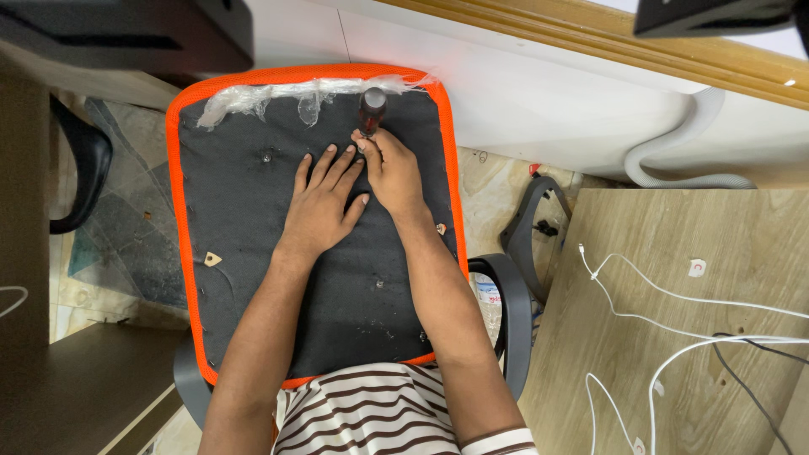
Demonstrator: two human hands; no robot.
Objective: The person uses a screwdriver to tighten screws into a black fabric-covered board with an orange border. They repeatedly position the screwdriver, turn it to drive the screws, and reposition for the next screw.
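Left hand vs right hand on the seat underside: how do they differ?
The left hand lies flat, fingers spread, palm down on the black seat panel; the right hand is curled around a red-handled screwdriver. The left holds nothing; the right grips the tool upright. Both are bare and rest side by side.

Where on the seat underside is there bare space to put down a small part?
Bare fabric lies left of the left hand, toward the orange rim, and near the striped shirt. It is crowded at the top, around the right hand and screwdriver.

Probably an office: wooden desk (725, 278) with white cables (640, 295), upturned chair seat (253, 253), armrests.
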